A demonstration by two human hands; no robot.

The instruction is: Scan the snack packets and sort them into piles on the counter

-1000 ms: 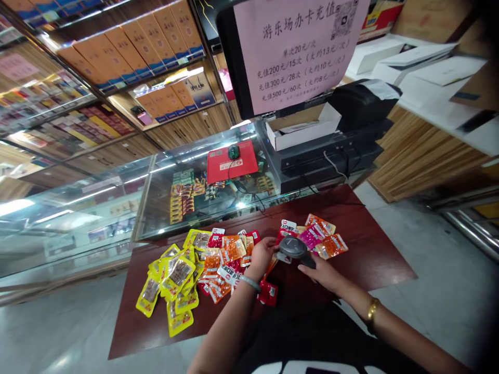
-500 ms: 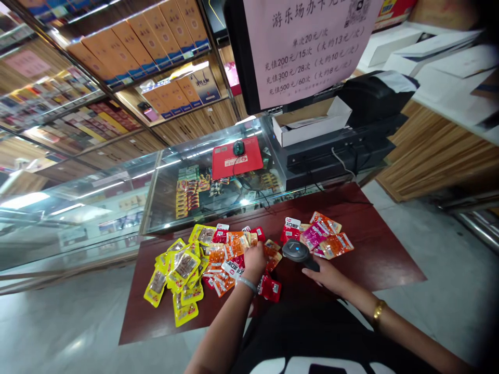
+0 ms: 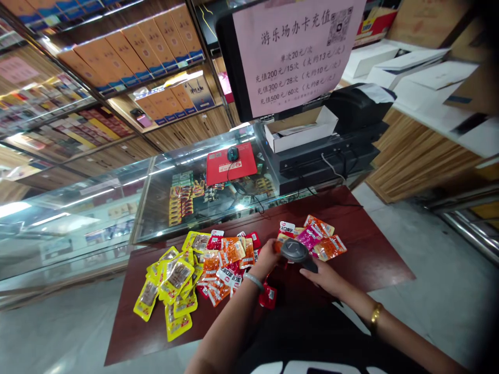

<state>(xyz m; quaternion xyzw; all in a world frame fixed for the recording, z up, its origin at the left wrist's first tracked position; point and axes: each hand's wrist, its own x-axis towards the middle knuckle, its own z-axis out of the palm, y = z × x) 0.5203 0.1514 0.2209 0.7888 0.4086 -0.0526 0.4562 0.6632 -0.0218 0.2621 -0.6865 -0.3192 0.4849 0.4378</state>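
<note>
My right hand [image 3: 320,275] is closed round the handle of a dark barcode scanner [image 3: 295,251], its head pointing left. Right beside the scanner's head, my left hand [image 3: 267,257] pinches an orange snack packet [image 3: 277,246], mostly hidden by the fingers and the scanner. Left of that hand spreads a pile of orange and red snack packets [image 3: 232,252]. Farther left lie several yellow snack packets [image 3: 177,278], heaped over one another. Beyond the scanner is a smaller group of orange, purple and red packets [image 3: 329,246]. A red packet [image 3: 268,297] lies under my left forearm.
The packets rest on a dark red-brown tabletop [image 3: 374,249]. Behind it stands a glass display case [image 3: 156,208] with a red mat [image 3: 245,165] and a mouse [image 3: 233,153] on top. A monitor back with a pink notice [image 3: 292,62] and a white open box [image 3: 302,132] stand at the right.
My left hand has moved right, from the orange pile to the scanner's head, with an orange packet in its fingers. The scanner stays in my right hand. The camera view has shifted slightly.
</note>
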